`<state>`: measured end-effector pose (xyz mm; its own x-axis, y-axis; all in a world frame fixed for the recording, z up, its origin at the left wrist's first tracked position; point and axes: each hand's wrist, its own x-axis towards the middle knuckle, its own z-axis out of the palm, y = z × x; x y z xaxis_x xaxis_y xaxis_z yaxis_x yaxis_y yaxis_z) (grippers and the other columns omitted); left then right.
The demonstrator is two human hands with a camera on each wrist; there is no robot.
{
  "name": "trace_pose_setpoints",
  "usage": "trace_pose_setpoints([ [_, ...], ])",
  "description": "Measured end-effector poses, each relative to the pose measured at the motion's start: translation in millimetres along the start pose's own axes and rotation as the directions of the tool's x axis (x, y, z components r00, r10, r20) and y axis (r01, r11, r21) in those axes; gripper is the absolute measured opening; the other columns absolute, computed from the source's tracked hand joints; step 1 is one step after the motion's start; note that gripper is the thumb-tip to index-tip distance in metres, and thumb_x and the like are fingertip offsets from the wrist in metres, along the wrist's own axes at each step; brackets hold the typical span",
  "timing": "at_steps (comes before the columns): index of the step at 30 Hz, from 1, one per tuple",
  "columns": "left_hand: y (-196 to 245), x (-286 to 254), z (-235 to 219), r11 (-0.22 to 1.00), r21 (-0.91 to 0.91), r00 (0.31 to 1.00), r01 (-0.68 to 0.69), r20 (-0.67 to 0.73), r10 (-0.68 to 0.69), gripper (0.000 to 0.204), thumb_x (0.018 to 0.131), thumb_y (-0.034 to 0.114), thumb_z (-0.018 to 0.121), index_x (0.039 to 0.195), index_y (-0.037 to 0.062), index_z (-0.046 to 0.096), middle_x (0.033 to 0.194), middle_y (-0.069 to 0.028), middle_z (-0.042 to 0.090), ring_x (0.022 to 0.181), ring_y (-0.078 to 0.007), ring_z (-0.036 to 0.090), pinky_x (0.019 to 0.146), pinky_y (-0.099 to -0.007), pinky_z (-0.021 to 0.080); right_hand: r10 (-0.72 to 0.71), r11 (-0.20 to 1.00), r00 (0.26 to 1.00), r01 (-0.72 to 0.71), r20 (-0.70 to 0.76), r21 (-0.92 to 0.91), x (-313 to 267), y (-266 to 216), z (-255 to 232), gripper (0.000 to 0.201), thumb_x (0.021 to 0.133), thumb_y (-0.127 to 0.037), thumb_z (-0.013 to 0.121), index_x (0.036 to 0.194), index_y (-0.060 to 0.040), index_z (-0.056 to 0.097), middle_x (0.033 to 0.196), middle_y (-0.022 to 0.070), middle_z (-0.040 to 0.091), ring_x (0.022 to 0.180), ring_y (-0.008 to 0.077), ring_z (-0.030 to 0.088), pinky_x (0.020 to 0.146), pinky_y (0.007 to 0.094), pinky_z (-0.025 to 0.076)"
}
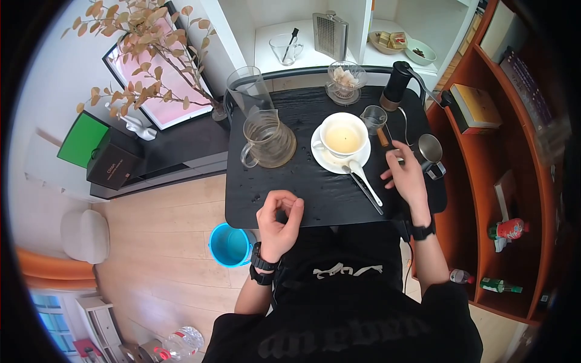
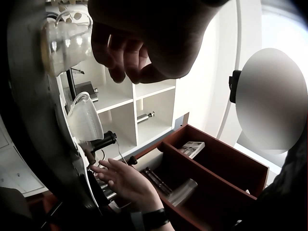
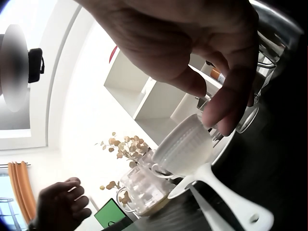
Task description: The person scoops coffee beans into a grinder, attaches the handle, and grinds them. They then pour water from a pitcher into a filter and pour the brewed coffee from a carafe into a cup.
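A white cup [image 1: 344,134] with pale yellow liquid stands on a white saucer [image 1: 322,158] in the middle of the black table. A white spoon [image 1: 367,183] leans on the saucer's near edge, beside a dark slim utensil [image 1: 365,192]. To the right of the cup, my right hand [image 1: 407,176] hovers with relaxed fingers, close to the wooden handle of a small glass pitcher [image 1: 374,115]. My left hand [image 1: 279,222] hangs loosely curled over the table's front edge and holds nothing. Nearest to it stands a glass server [image 1: 270,142] with a handle.
A tall clear glass [image 1: 249,91], a dripper with a used filter [image 1: 345,83] and a black hand grinder [image 1: 396,86] line the table's back. A metal pitcher [image 1: 430,149] stands at the right edge. On the floor sits a blue bucket [image 1: 230,245]; wooden shelves flank the right side.
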<state>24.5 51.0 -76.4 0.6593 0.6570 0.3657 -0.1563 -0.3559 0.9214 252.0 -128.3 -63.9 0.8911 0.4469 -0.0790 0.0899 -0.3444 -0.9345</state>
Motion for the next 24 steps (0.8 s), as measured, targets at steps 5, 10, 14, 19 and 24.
trace_pose_setpoints([
  [5, -18, 37, 16, 0.994, -0.007, 0.977, 0.109, 0.185, -0.105, 0.011, 0.091, 0.005, 0.066, 0.099, 0.0016, 0.058, 0.071, 0.0000, 0.060, 0.058, -0.0057, 0.053, 0.055, -0.0211, 0.041, -0.022, 0.993, 0.998, 0.016, 0.054, 0.113, -35, 15, -22, 0.036, 0.098, -0.010, 0.057, 0.132, 0.0013, 0.053, 0.121, 0.0119, 0.063, 0.072, 0.0110, 0.066, 0.056, 0.0229, 0.052],
  [10, -28, 80, 42, 0.976, 0.213, 0.972, 0.038, 0.221, -0.086, 0.024, 0.095, 0.016, 0.063, 0.111, 0.0027, 0.051, 0.088, -0.0068, 0.058, 0.065, -0.0140, 0.056, 0.060, -0.0280, 0.046, -0.034, 0.982, 0.995, 0.015, 0.096, 0.190, -63, 21, -38, 0.029, 0.099, -0.008, 0.055, 0.127, 0.0002, 0.057, 0.119, 0.0088, 0.065, 0.074, 0.0091, 0.065, 0.059, 0.0217, 0.050],
  [14, -48, 98, 49, 0.964, 0.216, 0.961, 0.157, 0.192, -0.199, 0.023, 0.098, 0.021, 0.061, 0.108, 0.0041, 0.050, 0.085, -0.0037, 0.057, 0.062, -0.0105, 0.054, 0.058, -0.0261, 0.047, -0.019, 0.972, 0.992, -0.011, 0.126, 0.233, -79, 21, -49, 0.026, 0.100, -0.007, 0.054, 0.124, -0.0013, 0.059, 0.118, 0.0069, 0.065, 0.076, 0.0076, 0.064, 0.061, 0.0211, 0.049],
  [19, -55, 106, 47, 0.946, 0.152, 0.871, 0.286, 0.370, -0.323, 0.019, 0.104, 0.026, 0.051, 0.102, 0.0077, 0.053, 0.078, 0.0020, 0.058, 0.060, -0.0051, 0.053, 0.053, -0.0208, 0.042, -0.025, 0.962, 0.988, -0.017, 0.150, 0.273, -86, 24, -54, 0.024, 0.100, -0.007, 0.054, 0.123, -0.0022, 0.060, 0.116, 0.0061, 0.066, 0.077, 0.0069, 0.063, 0.062, 0.0206, 0.049],
  [24, -53, 110, 42, 0.884, -0.002, 0.777, 0.467, 0.479, -0.409, 0.023, 0.105, 0.029, 0.048, 0.096, 0.0100, 0.056, 0.076, 0.0036, 0.059, 0.062, -0.0034, 0.051, 0.054, -0.0189, 0.040, -0.025, 0.951, 0.980, -0.036, 0.196, 0.306, -84, 24, -53, 0.022, 0.100, -0.008, 0.054, 0.120, -0.0019, 0.062, 0.113, 0.0057, 0.068, 0.077, 0.0070, 0.063, 0.063, 0.0205, 0.049],
])
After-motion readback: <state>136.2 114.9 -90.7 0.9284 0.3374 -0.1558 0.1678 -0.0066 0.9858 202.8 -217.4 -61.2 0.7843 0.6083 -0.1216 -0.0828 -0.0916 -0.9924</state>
